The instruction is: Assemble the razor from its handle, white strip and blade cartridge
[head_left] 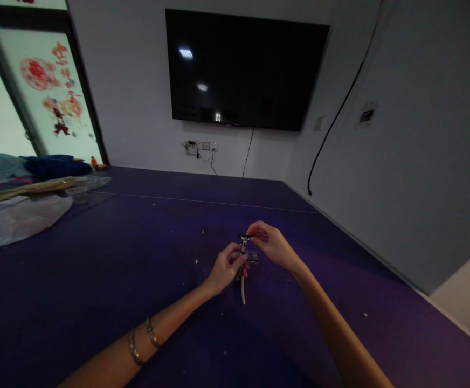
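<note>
My left hand (227, 268) is closed around a small T-shaped tool (243, 246), which looks like a razor with a silvery neck and a dark crossbar. At the top of the tool, the fingers of my right hand (270, 242) pinch the end of that dark crossbar (243, 235). Just behind my left fingers shows a small clear case (253, 256) with a dark edge; whether I hold it or it lies on the surface, I cannot tell. A pale, slim stick (243, 292) points down below my left hand, its upper end hidden by the fingers.
The wide purple surface (138, 280) bears a small dark piece (203, 231) and white scraps. To the left lie a clear plastic sheet (25, 218), a flat tan item (36, 187) and blue cloth (57, 166). A television (247, 70) and a black cable (340, 108) hang on the walls.
</note>
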Motion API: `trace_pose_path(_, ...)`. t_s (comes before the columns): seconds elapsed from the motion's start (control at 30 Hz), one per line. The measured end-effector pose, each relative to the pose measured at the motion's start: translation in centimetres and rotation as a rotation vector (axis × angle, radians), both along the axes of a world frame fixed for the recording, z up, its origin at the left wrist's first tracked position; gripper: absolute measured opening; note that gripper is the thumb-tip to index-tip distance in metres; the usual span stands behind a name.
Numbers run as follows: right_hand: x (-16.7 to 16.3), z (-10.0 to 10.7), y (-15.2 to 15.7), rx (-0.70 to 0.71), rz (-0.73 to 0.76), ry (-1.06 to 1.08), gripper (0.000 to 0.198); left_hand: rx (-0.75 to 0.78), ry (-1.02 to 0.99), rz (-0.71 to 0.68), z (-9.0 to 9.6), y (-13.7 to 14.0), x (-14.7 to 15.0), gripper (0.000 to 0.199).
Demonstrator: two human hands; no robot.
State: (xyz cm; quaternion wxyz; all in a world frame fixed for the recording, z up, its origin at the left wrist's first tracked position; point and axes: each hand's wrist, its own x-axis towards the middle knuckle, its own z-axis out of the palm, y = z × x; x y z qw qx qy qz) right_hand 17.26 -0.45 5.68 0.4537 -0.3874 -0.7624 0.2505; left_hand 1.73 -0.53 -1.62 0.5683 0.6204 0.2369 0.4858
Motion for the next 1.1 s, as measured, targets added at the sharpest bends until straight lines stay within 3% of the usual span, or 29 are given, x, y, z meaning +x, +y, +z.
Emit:
trace_pose_path(0.2,0.4,-0.2,0.4,-0.006,-0.074,0.005,0.027,0.013,-0.01,0.111,1.3,1.0,-0.6,0.022)
trace_pose_path(0.33,1.0,-0.9,1.1,-0.014,-0.155,-0.05,0.018,0.11,0.024,0.196,2.7,1.7,-1.3,0.021)
trace_pose_path(0.5,0.3,-1.5,1.0,-0.261,0.035,-0.102,0.019,0.097,0.07,0.219,4.2,1.7,-1.9,0.026)
trace_pose_path(0.7,-1.5,-1.1,-0.4,-0.558,0.282,0.143,0.037,-0.115,-0.088,0.057,5.1,1.4,-2.1,0.031)
trace_pose_path(0.9,-2.5,-1.7,-0.8,-0.576,0.324,0.25,0.032,-0.176,-0.112,0.026,5.4,1.1,-2.2,0.03)
trace_pose_path(1.1,-3.2,-2.1,-0.5,-0.572,0.191,0.301,0.028,-0.202,0.036,0.074,4.5,3.1,-3.0,0.04)
